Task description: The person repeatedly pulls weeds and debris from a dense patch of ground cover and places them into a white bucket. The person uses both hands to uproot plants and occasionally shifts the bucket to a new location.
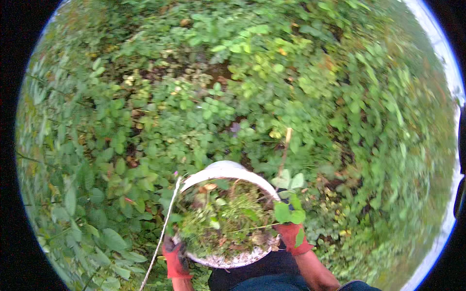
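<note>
A white bucket point(227, 167) filled with cut weeds, grass and leaves point(225, 213) is held at my body, low in the view. My left hand point(174, 256), in a red and dark glove, grips the bucket's left side. My right hand point(292, 238), in a red glove, grips its right side, partly behind green leaves point(290, 212) overhanging the rim. A long pale thin stick or cord point(159, 240) runs along the bucket's left side, and a brownish stick point(285, 150) stands up behind its right side.
Dense leafy ground plants point(218, 106) surround me, with brown dead leaves and darker soil showing through in patches. A pale strip point(439, 34) runs along the far right edge of the view, too blurred to make out.
</note>
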Available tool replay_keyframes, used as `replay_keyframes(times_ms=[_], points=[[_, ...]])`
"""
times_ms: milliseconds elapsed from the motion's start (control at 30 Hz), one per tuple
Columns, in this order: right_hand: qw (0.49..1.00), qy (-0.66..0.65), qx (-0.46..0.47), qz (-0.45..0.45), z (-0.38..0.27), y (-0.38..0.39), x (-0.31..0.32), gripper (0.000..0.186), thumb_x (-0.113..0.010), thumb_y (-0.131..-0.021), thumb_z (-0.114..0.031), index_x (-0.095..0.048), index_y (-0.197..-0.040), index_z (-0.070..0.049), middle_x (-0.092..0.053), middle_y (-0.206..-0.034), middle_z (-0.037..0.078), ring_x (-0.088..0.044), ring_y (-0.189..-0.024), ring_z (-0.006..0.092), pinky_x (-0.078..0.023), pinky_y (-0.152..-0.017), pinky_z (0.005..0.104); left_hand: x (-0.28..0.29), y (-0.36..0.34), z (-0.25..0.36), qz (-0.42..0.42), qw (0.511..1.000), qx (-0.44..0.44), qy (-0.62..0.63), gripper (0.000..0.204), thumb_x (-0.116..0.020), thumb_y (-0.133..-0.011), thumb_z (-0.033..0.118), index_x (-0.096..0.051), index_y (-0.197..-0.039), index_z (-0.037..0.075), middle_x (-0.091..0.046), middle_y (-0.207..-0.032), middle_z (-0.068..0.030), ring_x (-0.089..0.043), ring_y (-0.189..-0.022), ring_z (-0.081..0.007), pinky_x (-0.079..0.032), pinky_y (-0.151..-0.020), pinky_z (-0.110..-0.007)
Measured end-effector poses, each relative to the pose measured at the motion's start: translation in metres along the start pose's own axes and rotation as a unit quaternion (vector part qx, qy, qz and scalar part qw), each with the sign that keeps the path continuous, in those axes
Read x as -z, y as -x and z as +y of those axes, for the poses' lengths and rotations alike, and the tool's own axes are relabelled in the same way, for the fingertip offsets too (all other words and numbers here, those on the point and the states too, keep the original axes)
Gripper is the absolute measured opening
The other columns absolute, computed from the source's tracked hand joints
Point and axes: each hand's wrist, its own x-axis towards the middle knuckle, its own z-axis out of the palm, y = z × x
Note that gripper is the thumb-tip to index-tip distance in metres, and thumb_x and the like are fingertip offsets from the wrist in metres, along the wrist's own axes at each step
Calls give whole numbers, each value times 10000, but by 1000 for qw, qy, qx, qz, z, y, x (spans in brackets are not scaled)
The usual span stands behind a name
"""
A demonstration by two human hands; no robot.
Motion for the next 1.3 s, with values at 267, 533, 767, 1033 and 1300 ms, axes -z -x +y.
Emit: replay_keyframes(times_ms=[267, 533, 767, 1033, 1300], points=[[1000, -24, 1, -8, -36, -214, 119, 494, -695, -822, -269, -553, -1220, -15, -572, -1285, 174, -542, -1177, 258, -441, -1011, 385, -192, -34, 71, -68, 990, -60, -110, 572, -591, -727, -36, -584, -1290, 63, -652, -1147, -8, -584, -946, -89, -463, -757, -222], [989, -139, 17, 43, -90, -315, 186, 266, -714, -687, -51, -626, -911, 62, -628, -783, 70, -573, -690, 203, -481, -628, 347, -313, -35, 112, 26, 998, -53, -6, 626, -608, -728, -64, -523, -1341, 30, -636, -1190, -32, -602, -1028, -135, -499, -829, -268], [996, -45, -25, -79, -176, -346, 160, 235, -719, -691, -60, -668, -897, 43, -696, -872, 107, -631, -727, 211, -509, -688, 357, -284, -92, 187, 49, 997, -55, -3, 526, -594, -767, -82, -562, -1285, 6, -647, -1178, -32, -620, -993, -133, -493, -805, -253], [971, 208, 120, 7, -229, -322, 64, 205, -639, -701, -181, -737, -880, -163, -677, -818, 113, -609, -805, 342, -471, -694, 448, -209, -202, 260, -47, 996, -42, 69, 595, -550, -691, -118, -566, -1267, 28, -655, -1020, -7, -602, -769, -113, -447, -601, -221], [892, 329, 308, 16, -350, -358, 13, 309, -653, -858, -195, -641, -1153, -102, -629, -1210, 146, -572, -1133, 355, -423, -984, 446, -174, -265, 319, -22, 995, -4, 93, 581, -516, -760, -162, -534, -1309, 26, -655, -1003, -18, -584, -699, -111, -434, -562, -232]])
